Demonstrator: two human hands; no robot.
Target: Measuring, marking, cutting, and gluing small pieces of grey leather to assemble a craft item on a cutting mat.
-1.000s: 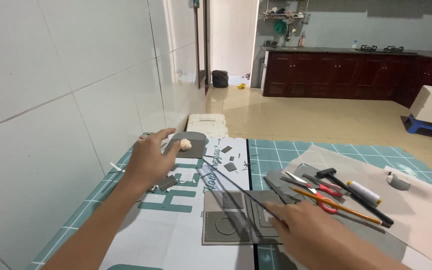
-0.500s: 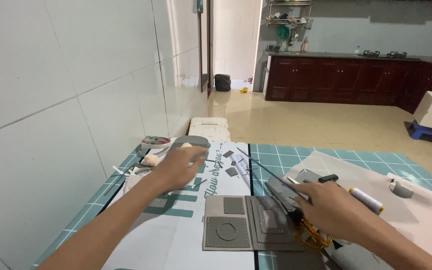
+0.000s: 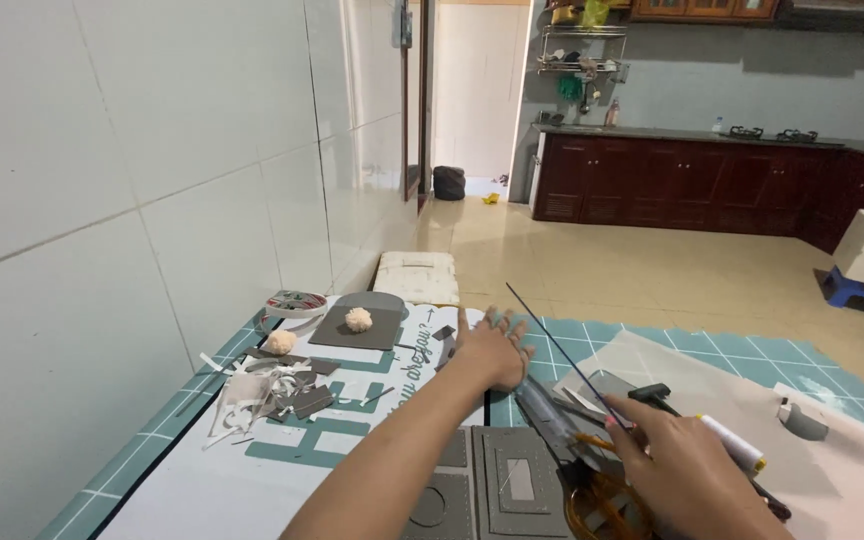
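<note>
My left hand (image 3: 493,351) lies flat, fingers spread, on the white printed sheet (image 3: 252,470) where it meets the green cutting mat (image 3: 562,335). It holds nothing. My right hand (image 3: 687,470) is lower right and pinches a thin dark rod (image 3: 552,340), which slants up and to the left over the mat. Grey card panels (image 3: 502,480) lie between my forearms. Orange-handled scissors (image 3: 592,500) and other tools lie under my right hand.
At the back left a grey card (image 3: 337,335) carries a cream pom-pom (image 3: 357,318); a second pom-pom (image 3: 280,342), a tape roll (image 3: 295,303) and paper scraps (image 3: 262,395) lie near the tiled wall. A white marker (image 3: 734,446) and a grey piece (image 3: 802,420) lie on the right.
My left hand left the grey card at the back left and came to rest flat near the middle. My right hand kept the thin rod and shifted right; the view tilted up.
</note>
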